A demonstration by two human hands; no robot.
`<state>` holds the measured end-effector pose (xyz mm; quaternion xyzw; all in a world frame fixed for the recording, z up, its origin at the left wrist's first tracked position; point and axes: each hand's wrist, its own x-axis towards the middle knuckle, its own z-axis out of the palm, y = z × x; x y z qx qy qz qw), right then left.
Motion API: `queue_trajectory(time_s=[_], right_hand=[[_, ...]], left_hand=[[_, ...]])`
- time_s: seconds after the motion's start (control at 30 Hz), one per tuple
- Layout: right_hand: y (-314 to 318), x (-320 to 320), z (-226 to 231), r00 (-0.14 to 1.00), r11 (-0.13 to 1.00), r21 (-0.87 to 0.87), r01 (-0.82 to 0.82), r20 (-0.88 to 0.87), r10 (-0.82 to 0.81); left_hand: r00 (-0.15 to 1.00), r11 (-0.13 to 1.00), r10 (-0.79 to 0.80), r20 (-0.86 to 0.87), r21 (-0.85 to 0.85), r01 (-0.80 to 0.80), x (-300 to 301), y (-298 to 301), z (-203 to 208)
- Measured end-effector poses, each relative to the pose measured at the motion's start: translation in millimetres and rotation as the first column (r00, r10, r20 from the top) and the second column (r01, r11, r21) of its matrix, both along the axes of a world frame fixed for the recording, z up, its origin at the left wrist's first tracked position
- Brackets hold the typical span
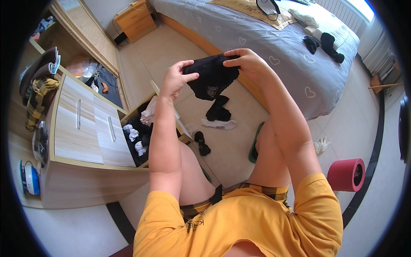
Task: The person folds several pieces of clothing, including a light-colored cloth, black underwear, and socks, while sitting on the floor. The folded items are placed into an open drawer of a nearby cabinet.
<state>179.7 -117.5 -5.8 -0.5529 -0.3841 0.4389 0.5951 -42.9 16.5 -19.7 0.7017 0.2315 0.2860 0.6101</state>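
A pair of black underpants (210, 78) hangs in front of me, held up above the floor by its top edge. At the upper left corner my left hand (175, 80) pinches the cloth between thumb and fingers. My right hand (248, 63) grips the upper right corner the same way, so the top edge is stretched between both hands. A small light print shows near the bottom. Below it on the tiles lie a dark sock (219, 110), a white sock (219, 124) and another black sock (202, 144).
To the left, an open drawer (183, 125) holds black and white clothing beside a wooden cabinet (79, 124). A bed (274, 73) with a grey heart-patterned cover stands ahead, with black socks (332, 48) on it. A red cylinder (341, 175) sits at right.
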Motion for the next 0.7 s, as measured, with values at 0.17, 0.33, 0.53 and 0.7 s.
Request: queue_trajectory(time_s=[0.17,0.33,0.53,0.7], right_hand=[[6,-6,-3,0.759,0.980,-0.182,0.080,0.648,0.058],[13,6,-11,0.512,0.966,-0.168,0.196,0.858,0.045],[-6,4,0,0.821,0.981,0.009,0.194,0.547,-0.167],[-1,7,2,0.996,1.000,0.020,-0.021,-0.086,0.022]], left_hand=[[0.940,0.741,0.301,-0.159,0.659,-0.126,1,-6,-6],[0.935,0.711,0.303,-0.183,0.697,-0.094,2,1,-9],[0.981,0.960,0.171,0.088,0.210,-0.186,0,4,0],[0.974,0.996,0.089,0.209,-0.003,-0.091,6,20,-11]])
